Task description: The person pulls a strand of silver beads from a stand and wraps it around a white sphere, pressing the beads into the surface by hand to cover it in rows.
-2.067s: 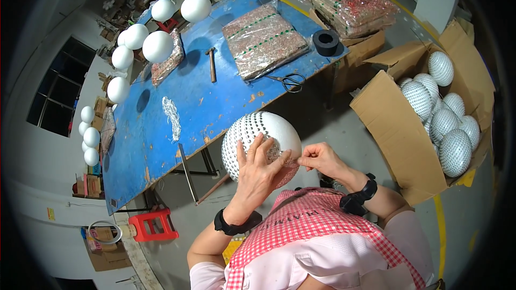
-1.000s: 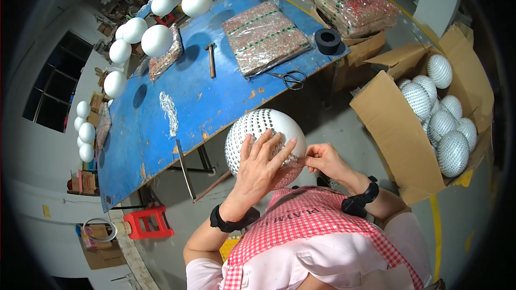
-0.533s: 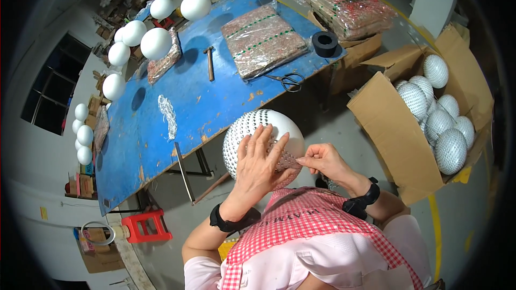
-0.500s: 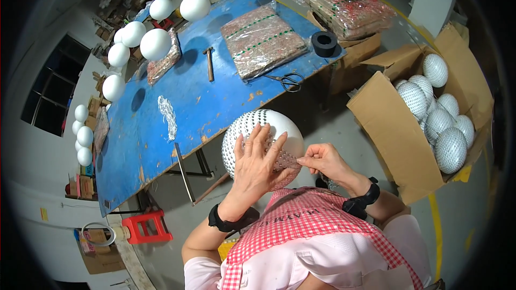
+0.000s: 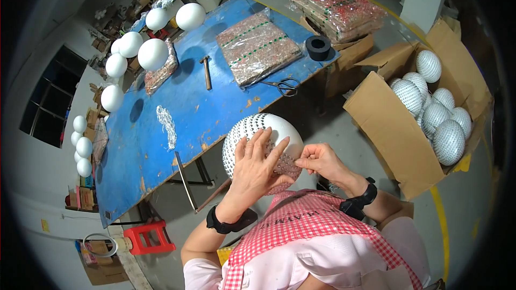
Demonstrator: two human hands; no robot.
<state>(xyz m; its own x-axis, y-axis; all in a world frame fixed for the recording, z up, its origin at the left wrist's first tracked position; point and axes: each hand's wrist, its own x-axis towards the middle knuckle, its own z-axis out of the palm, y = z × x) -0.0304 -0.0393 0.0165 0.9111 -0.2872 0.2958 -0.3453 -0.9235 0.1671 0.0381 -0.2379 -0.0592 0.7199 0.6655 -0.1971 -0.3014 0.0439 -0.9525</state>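
A white ball [image 5: 286,127], partly covered in rows of silvery studs, is in front of my apron, by the table's near edge. My left hand [image 5: 252,169] lies over its studded side, open, the fingers spread and bent along the curve. At the ball's lower right side, my right hand [image 5: 321,164] is closed in a pinch, thumb against forefinger. What sits between those fingertips is too small to make out. Under the left hand, part of the studded surface is hidden.
On the blue table [image 5: 201,115] lie a hammer [image 5: 207,72], scissors [image 5: 287,87], a black tape roll [image 5: 318,47], a bagged studded sheet [image 5: 258,45] and a silvery bundle [image 5: 167,126]. White balls [image 5: 153,55] are beyond. A carton [image 5: 384,129] holds several studded balls. A red stool [image 5: 149,237] stands left.
My view has shifted slightly, so the table and carton sit a little differently. Both hands keep nearly the same places on the ball, the right still pinching at its side.
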